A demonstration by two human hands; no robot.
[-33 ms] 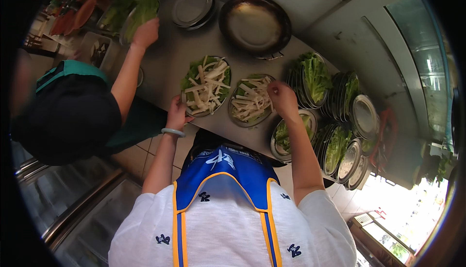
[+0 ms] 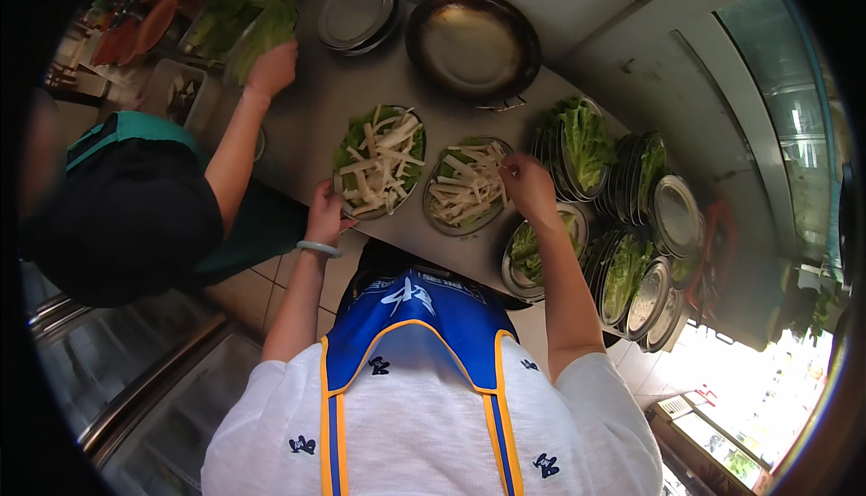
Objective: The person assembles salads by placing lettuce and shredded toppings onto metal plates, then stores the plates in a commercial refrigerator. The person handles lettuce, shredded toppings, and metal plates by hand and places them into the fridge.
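My left hand (image 2: pixel 325 214) grips the lower left rim of an oval metal plate (image 2: pixel 359 216), its thumb near the table edge. Pale cut strips (image 2: pixel 386 158) are heaped on green lettuce leaves in that plate. To its right lies a second oval plate (image 2: pixel 465 231) with similar pale strips (image 2: pixel 462 185) over lettuce. My right hand (image 2: pixel 532 188) is at the right side of this second plate, its fingers pinched together against the strips. What sits between those fingertips is too small to make out.
A large dark wok (image 2: pixel 474 45) and stacked plates (image 2: pixel 356 13) stand at the back. On the right are several stacks of plates with lettuce (image 2: pixel 586 149). At left, a co-worker's hand (image 2: pixel 272 70) holds lettuce (image 2: pixel 266 36) by a tray. The metal table (image 2: pixel 302 126) ends near my apron.
My left hand and the left plate have shifted slightly to the left. The co-worker's hand has moved a little nearer with the lettuce. My right hand stays at the second plate.
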